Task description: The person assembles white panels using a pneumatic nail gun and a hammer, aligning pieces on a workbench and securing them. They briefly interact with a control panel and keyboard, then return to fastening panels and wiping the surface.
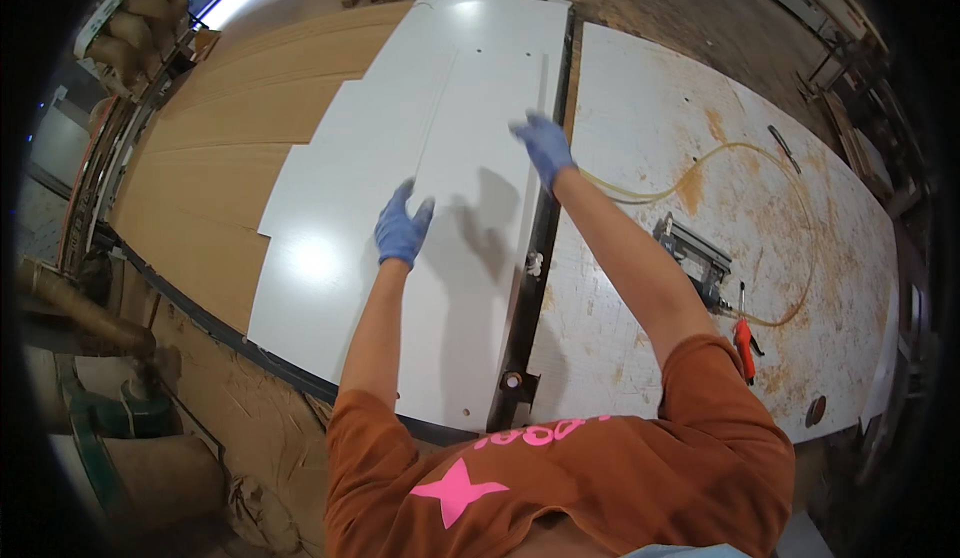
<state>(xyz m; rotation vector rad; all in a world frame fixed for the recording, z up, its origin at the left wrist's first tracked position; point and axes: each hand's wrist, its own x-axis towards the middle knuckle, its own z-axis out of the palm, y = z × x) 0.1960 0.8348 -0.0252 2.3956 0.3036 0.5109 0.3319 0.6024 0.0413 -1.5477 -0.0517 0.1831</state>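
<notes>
Blue gloves cover both my hands, which hover over a white panel (400, 158) with their shadows falling on it. My left hand (403, 226) is above the panel's middle, thumb and fingers apart, with nothing in it. Farther forward, near the panel's right edge, my right hand (545, 148) reaches out with fingers extended and slightly blurred, also holding nothing. Small dark holes show near the panel's far end. Along its right side runs a dark metal rail (545, 223). Under its stepped left edge lies brown cardboard (200, 178).
A scuffed white tabletop (640, 78) stands right of the rail. On it lie a nail gun (695, 253), a yellowish hose (812, 248), a red-handled tool (743, 348) and a slim dark tool (784, 148). Machinery with green clamps (125, 413) and large ducts is at lower left.
</notes>
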